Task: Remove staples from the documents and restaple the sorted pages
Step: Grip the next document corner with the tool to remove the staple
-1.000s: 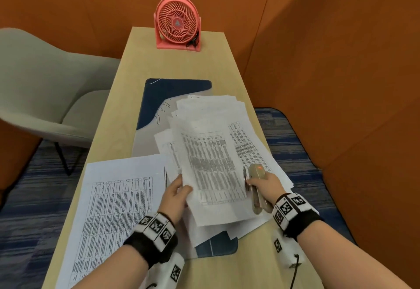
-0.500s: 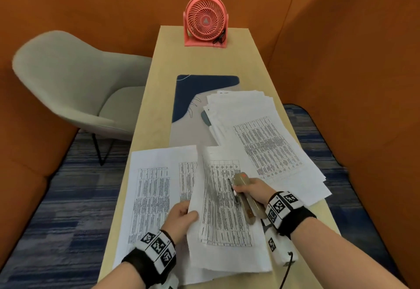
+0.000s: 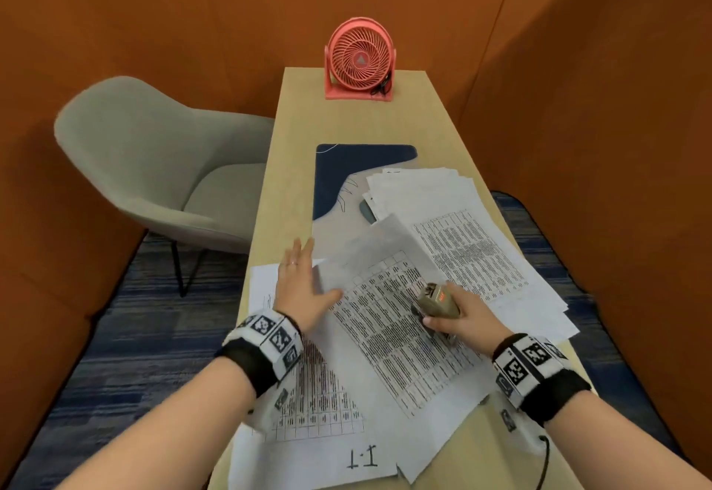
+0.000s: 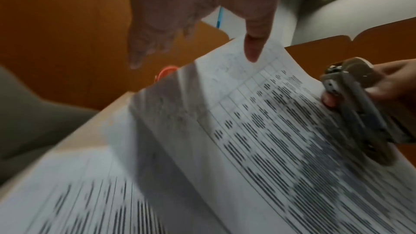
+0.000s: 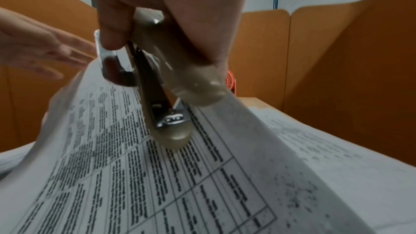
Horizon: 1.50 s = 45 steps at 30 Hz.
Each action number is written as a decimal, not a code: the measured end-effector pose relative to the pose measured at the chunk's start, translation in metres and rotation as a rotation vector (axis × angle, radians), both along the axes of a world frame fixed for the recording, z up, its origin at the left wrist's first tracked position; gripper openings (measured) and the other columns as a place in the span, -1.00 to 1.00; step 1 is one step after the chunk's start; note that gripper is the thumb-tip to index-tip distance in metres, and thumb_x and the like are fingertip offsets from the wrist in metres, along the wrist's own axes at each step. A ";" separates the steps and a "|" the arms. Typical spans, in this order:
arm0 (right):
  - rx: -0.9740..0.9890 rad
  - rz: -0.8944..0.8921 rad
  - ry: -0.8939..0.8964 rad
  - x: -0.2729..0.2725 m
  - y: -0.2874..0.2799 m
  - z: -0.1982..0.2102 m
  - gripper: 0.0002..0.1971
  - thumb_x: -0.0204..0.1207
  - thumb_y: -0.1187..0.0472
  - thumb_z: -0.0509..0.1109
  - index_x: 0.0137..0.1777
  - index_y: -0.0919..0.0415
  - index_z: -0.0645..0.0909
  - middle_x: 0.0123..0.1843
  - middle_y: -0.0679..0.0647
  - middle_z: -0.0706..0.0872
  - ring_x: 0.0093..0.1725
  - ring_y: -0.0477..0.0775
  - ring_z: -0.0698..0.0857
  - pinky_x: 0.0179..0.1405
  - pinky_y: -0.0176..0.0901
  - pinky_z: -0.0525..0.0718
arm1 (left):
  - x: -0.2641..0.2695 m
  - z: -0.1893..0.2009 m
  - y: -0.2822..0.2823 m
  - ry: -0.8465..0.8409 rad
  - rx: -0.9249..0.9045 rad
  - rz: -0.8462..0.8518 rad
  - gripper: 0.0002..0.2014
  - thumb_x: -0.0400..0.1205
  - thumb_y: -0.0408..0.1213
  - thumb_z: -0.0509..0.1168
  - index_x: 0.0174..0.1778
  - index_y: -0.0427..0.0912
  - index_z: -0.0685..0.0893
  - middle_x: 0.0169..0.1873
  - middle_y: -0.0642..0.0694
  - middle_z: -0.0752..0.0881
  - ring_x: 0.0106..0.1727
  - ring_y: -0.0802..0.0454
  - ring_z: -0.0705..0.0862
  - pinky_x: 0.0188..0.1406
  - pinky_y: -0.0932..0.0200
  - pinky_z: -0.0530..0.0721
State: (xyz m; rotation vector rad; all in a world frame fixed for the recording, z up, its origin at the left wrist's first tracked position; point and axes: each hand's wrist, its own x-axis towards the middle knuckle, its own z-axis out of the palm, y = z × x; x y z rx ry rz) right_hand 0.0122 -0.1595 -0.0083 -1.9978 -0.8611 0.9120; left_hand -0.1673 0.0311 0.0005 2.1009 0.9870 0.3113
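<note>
My right hand (image 3: 460, 314) grips a beige stapler (image 3: 437, 300) (image 5: 166, 95) (image 4: 358, 108), nose down on a printed table sheet (image 3: 400, 339) (image 5: 157, 175) that lies tilted across the near desk. My left hand (image 3: 304, 289) (image 4: 191, 15) is flat with straight fingers at that sheet's raised left edge, over another printed page (image 3: 319, 412) marked "1.1". A fanned stack of more pages (image 3: 462, 235) lies to the right.
A pink desk fan (image 3: 360, 59) stands at the far end of the narrow wooden desk (image 3: 385, 112). A blue and grey mat (image 3: 346, 169) lies under the papers. A grey chair (image 3: 154, 165) stands left, and orange partition walls enclose the desk.
My left hand has let go of the sheet's edge and spread flat, farther forward. The sheet has dropped lower and swung left. My right hand has tipped the stapler more upright.
</note>
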 end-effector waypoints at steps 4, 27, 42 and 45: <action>0.053 0.044 0.013 -0.007 -0.005 0.017 -0.72 0.42 0.39 0.50 0.02 0.07 0.57 -0.07 -0.01 0.63 -0.11 -0.01 0.66 -0.36 -0.47 0.58 | 0.014 0.016 0.022 0.083 -0.077 -0.179 -0.40 0.53 -0.12 0.40 0.48 -0.17 0.42 0.40 -0.11 0.53 0.41 -0.07 0.48 0.51 -0.05 0.30; -0.080 0.028 -0.554 -0.088 0.049 0.049 -0.57 0.54 -0.17 0.31 0.28 0.02 0.36 0.05 0.01 0.69 0.04 0.12 0.67 -0.13 -0.11 0.50 | -0.016 0.035 -0.017 -0.315 -0.766 0.028 -0.80 0.60 -0.34 0.31 -0.09 -0.45 0.73 -0.09 -0.50 0.73 -0.10 -0.30 0.72 0.06 -0.16 0.68; -0.036 0.080 -0.670 -0.086 0.047 0.061 -0.58 0.48 -0.27 0.31 0.12 0.01 0.38 -0.04 -0.03 0.69 -0.04 0.07 0.67 -0.18 -0.10 0.54 | -0.015 0.037 -0.024 -0.363 -0.834 -0.016 -0.80 0.57 -0.45 0.31 -0.34 -0.32 0.77 -0.38 -0.25 0.77 -0.38 -0.04 0.74 -0.26 0.18 0.73; -0.056 0.144 -0.751 -0.087 0.048 0.064 -0.54 0.49 -0.29 0.29 0.19 0.03 0.41 0.02 -0.04 0.67 0.02 0.04 0.65 -0.18 -0.14 0.45 | -0.017 0.036 -0.022 -0.296 -0.788 -0.025 -0.76 0.56 -0.43 0.33 -0.42 -0.27 0.78 -0.33 -0.32 0.75 -0.29 -0.14 0.69 -0.10 0.06 0.67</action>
